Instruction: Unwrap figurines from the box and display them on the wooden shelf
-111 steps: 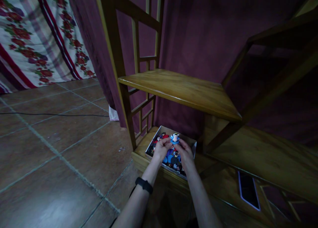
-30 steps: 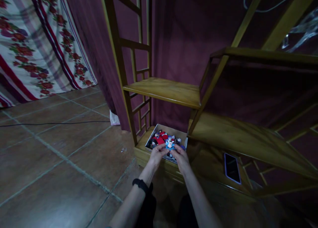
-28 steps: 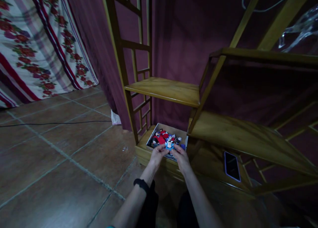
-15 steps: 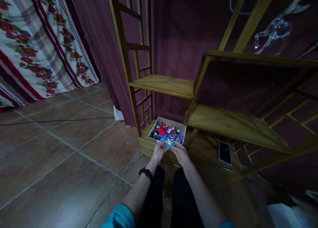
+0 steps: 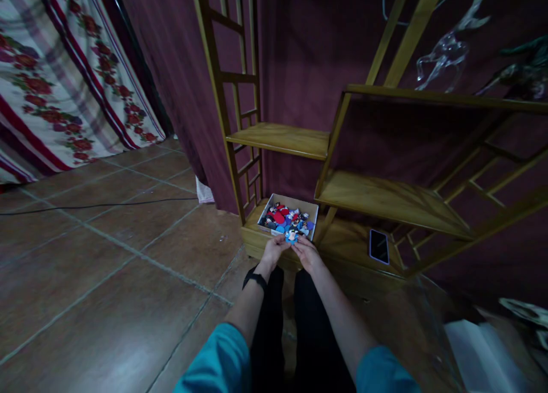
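Observation:
Between both hands I hold a small blue figurine (image 5: 291,236) with a pale face and dark top, just in front of a box. My left hand (image 5: 274,250), with a black band on its wrist, pinches its left side. The fingers of my right hand (image 5: 308,253) are closed on its right side. Behind it, the open white cardboard box (image 5: 316,212) stands on the low shelf, filled with several small red, blue, purple and black figures (image 5: 280,217). The figurine's finer detail is too small to make out.
A wooden shelf unit (image 5: 278,140) rises around the box. A dark-screened tablet or phone (image 5: 379,247) lies on the bottom shelf to the right. A clear glass deer (image 5: 447,53) stands on the upper shelf. A black cable (image 5: 107,205) crosses the tiled floor at left.
My view has shifted slightly, so the shelf unit sits a little further left and higher. Both hands still hold the blue figurine, now slightly higher in view.

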Motion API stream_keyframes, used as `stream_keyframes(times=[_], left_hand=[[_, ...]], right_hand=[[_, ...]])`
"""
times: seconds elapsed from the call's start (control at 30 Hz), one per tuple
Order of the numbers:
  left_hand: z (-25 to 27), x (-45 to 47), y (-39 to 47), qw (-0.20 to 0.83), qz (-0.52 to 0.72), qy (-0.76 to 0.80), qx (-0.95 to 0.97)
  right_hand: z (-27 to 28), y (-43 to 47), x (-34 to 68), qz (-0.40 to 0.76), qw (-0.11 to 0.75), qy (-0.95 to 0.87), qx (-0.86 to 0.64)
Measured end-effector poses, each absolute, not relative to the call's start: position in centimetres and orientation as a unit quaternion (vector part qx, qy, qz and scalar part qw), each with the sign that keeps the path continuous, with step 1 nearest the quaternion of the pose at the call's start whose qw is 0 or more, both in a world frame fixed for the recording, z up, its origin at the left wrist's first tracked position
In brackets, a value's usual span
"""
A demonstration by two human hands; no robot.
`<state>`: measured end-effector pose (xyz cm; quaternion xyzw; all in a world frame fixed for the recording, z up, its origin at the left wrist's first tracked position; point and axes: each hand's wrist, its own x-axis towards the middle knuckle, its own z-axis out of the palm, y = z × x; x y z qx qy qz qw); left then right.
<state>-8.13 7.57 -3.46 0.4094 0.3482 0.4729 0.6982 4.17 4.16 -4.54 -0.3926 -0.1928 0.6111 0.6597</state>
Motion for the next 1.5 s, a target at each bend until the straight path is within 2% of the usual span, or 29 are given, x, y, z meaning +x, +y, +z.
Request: stream_keyframes(times=[0.3,0.47,0.8,1.5], left_hand=[[-4.1,-7.1,7.6,0.741,0.440,0.333,0.383],[-4.7,-5.8,8.2,0.729,0.456,0.346,0.375],[-5.4,-4.0,8.8,0.681,0.516,0.389,0.345],[-5.3,-3.8,9.1,0.690,0.491,0.394,0.358]], right_hand=[[-6.1,3.8,5.4,0.617,0.666,-0.184,-0.376],[-7.1,4.3,6.0,0.599,0.689,-0.161,-0.375],[-7.0,5.2,7.4,0.592,0.675,-0.196,-0.395],[-6.5,5.9,7.7,0.601,0.655,-0.174,-0.424]])
